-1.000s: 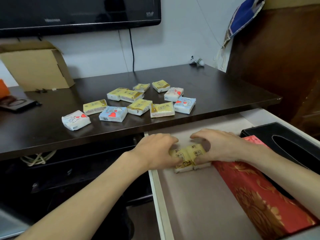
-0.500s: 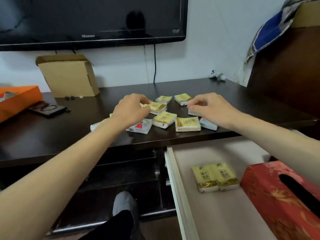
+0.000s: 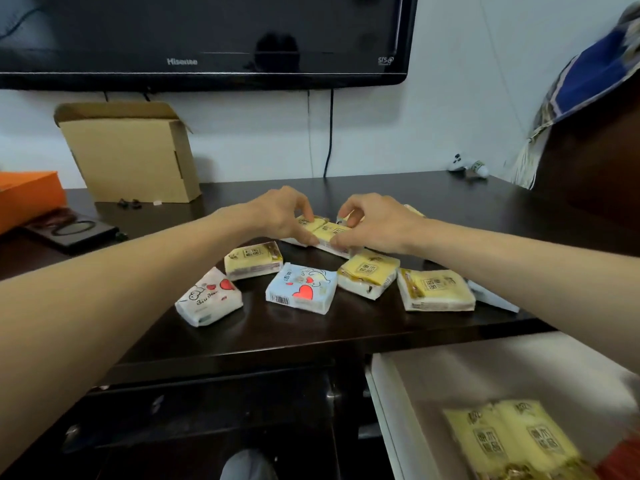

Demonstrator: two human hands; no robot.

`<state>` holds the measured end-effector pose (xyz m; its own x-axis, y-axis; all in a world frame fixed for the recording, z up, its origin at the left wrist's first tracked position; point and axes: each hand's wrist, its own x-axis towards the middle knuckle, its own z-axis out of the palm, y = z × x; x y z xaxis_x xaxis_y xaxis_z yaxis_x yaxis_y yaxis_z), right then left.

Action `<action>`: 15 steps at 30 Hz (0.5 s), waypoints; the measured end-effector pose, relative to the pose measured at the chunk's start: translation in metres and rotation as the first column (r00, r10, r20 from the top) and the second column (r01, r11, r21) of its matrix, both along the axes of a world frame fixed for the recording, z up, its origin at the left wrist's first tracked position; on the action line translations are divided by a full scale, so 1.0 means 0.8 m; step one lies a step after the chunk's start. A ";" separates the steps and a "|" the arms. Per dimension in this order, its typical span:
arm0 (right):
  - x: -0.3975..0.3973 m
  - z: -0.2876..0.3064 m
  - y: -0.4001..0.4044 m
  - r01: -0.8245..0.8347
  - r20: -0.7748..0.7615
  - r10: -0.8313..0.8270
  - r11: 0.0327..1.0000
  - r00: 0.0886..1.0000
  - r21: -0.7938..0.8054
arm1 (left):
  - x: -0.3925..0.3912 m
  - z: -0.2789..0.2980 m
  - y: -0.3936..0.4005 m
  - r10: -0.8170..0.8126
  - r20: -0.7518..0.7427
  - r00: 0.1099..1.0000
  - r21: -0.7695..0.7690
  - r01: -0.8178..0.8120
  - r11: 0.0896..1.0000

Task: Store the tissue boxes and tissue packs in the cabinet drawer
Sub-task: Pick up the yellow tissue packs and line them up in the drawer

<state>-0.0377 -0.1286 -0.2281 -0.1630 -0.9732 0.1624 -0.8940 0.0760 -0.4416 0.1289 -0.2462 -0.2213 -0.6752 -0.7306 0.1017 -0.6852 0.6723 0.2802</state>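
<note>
Hands meeting over tabletop, left grip and right grip each pinching yellow tissue packs between them

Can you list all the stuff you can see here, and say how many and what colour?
Yellow tissue packs: five on the dark table, two in the drawer.
Blue heart tissue pack: one, table front.
White heart tissue pack: one, left of it.
Dark wooden table: one.
White open drawer: one, lower right.
Brown cardboard box: one, back left.
Orange box: one, far left.
Black television: one, wall.
Hands: left and right, gripping the yellow packs.
</note>
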 end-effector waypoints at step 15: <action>-0.043 0.006 0.116 0.150 0.122 -0.114 0.926 0.986 -0.346 | 0.002 0.011 0.105 -0.012 -0.439 0.899 -0.032 -0.002 0.999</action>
<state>-0.0722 -0.0355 -0.2231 -0.3185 -0.8244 0.4678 -0.8378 0.0140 -0.5458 0.1305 -0.1623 -0.2123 -0.5604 -0.7190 0.4111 -0.4945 0.6886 0.5304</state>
